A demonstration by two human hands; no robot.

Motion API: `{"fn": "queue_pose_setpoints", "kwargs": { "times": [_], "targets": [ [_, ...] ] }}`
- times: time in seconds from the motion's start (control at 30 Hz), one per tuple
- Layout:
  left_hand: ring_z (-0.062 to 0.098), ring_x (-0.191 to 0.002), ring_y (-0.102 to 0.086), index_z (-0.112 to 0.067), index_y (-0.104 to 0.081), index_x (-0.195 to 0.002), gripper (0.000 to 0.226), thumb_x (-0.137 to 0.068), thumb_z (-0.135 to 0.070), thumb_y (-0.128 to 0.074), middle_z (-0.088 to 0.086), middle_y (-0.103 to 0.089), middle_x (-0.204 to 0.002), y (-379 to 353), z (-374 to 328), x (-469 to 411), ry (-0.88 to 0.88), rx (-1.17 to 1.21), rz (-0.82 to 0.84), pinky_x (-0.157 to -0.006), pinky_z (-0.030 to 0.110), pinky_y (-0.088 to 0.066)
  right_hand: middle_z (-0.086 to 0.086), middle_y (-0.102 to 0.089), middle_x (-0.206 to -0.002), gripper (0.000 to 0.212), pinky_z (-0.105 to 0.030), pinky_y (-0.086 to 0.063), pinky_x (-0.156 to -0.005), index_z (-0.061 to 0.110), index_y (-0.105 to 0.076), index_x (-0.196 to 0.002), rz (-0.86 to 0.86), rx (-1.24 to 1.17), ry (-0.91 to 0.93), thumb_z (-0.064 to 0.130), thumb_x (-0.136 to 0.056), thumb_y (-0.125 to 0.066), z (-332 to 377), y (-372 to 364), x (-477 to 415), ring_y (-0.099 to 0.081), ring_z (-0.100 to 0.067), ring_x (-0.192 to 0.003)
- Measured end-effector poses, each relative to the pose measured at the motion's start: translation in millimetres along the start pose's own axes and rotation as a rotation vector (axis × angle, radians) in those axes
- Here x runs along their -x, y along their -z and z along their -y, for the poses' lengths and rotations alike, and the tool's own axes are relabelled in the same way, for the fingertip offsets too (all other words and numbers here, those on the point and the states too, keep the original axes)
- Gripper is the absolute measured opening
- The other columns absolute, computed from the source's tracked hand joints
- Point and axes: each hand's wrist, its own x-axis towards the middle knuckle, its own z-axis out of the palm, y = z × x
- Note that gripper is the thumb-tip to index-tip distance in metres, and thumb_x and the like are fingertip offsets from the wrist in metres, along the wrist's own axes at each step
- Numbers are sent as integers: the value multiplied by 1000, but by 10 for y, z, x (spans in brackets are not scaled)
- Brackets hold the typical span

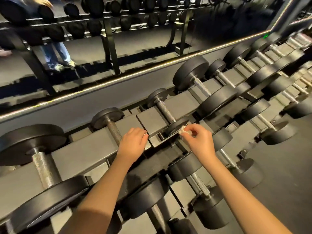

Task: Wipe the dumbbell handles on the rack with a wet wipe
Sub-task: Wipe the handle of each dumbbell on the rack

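Centre frame, your right hand [199, 141] pinches the wet wipe [184, 132]. It is judged limp and light, so wrap it round the knurled handle [166, 112]. Whether your left hand [133, 142] grips anything cannot be told.

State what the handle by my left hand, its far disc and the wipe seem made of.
The handle: bare metal, knurled, dull sheen. The far disc: probably rubber-coated, matte black. The wipe, pinched by the right hand: thin white fabric or paper, crumpled.

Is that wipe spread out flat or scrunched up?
Scrunched up: the wet wipe shows as a small white wad pinched in the right hand.
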Motion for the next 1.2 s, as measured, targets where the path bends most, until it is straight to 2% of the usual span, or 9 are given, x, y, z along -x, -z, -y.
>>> {"fn": "queue_pose_setpoints", "kwargs": {
  "times": [0.13,0.3,0.43,0.57,0.7,0.83,0.93,1.07,1.2],
  "targets": [
    [15,-107,-50,-15,-61,-121,32,-103,-27,-37,-2,-61,-114,80,-228,252,-66,121,-21,-89,25,-36,12,-61,-80,9,-16,-40,-65,26,-65,-82,-68,-30,-64,20,-83,-71,55,273,367,-56,-8,-78],
    [13,-112,-52,-13,-60,-126,33,-102,-24,-41,0,-61,-122,92,-676,512,-137,294,9,-88,13,-29,6,-66,-84,20,-21,-49,-69,34,-62,-79,-153,-108,-127,17,-83,-71,74,620,899,-62,-12,-80],
    [10,-117,-50,-15,-59,-129,34,-102,-26,-40,-2,-58,-127,41,-1034,737,-193,352,94,-91,13,-29,8,-68,-75,16,-21,-49,-67,29,-64,-80,-229,-122,-200,16,-83,-71,53,917,1338,-63,-10,-74],
    [7,-117,-49,-16,-57,-131,35,-102,-26,-40,-4,-57,-128,27,-1346,989,-223,399,153,-93,13,-30,7,-66,-74,10,-13,-47,-59,21,-67,-84,-294,-138,-272,13,-83,-72,-37,1183,1733,-59,-2,-65],
    [4,-114,-50,-18,-57,-131,35,-102,-27,-41,-6,-58,-126,80,-1465,1253,-195,435,137,-93,17,-35,5,-66,-82,10,-13,-48,-61,24,-68,-83,-291,-122,-267,16,-82,-73,-121,1349,1976,-61,-7,-75],
    [-3,-107,-48,-23,-57,-129,33,-101,-30,-42,-10,-58,-122,258,-1403,1613,-112,403,59,-87,13,-34,9,-66,-77,12,-14,-48,-61,23,-67,-86,-202,-157,-181,13,-83,-72,-59,1332,2070,-60,2,-69],
    [-1,-111,-48,-24,-56,-130,33,-101,-31,-41,-9,-58,-125,417,-1303,1993,-9,336,-28,-93,16,-33,7,-66,-80,16,-21,-51,-67,31,-65,-82,-97,-205,-107,16,-82,-73,19,1191,2138,-62,-5,-74],
    [7,-118,-49,-22,-57,-129,33,-101,-29,-41,-6,-58,-128,609,-1133,2693,180,279,-185,-98,20,-34,9,-62,-82,15,-18,-44,-65,30,-65,-85,113,-234,35,17,-82,-73,182,918,2347,-57,-4,-74],
    [0,-112,-46,-20,-58,-129,33,-101,-28,-42,-8,-57,-125,756,-965,3701,411,275,-348,-96,17,-32,4,-66,-87,10,-16,-49,-68,24,-68,-89,361,-290,171,17,-82,-72,485,694,2765,-62,-9,-82]
  ]
}}
